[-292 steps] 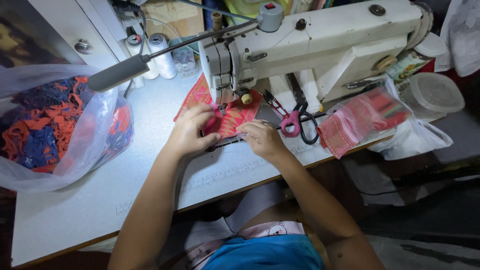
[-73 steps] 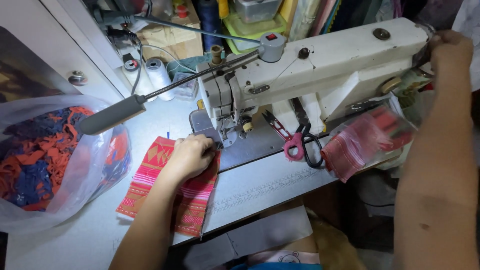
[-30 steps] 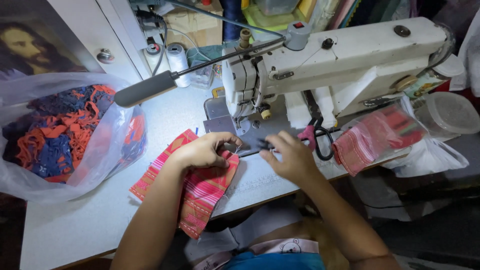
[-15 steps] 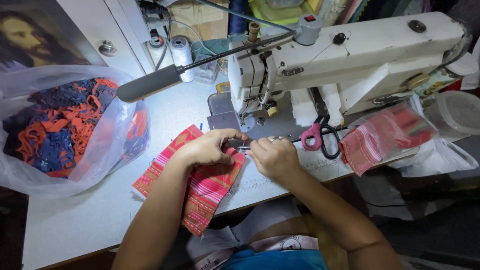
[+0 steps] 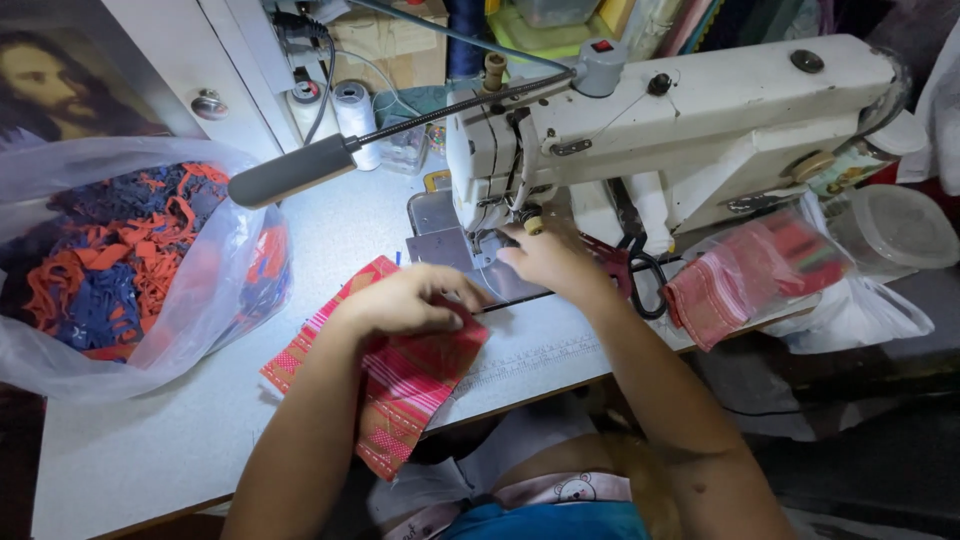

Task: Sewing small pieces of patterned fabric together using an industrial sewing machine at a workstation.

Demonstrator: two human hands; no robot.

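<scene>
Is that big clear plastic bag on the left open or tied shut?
Open. The clear plastic bag gapes at the top, with no knot, and the orange and navy fabric scraps inside lie exposed.

Lamp-lit tabletop (image 5: 150,440) glows bright (surroundings fall dark), edges slightly curved.

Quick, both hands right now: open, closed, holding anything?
Left hand: curled, fingers pressing down on the red patterned fabric on the table.
Right hand: at the sewing machine's needle area; whether it grips anything cannot be told.
</scene>
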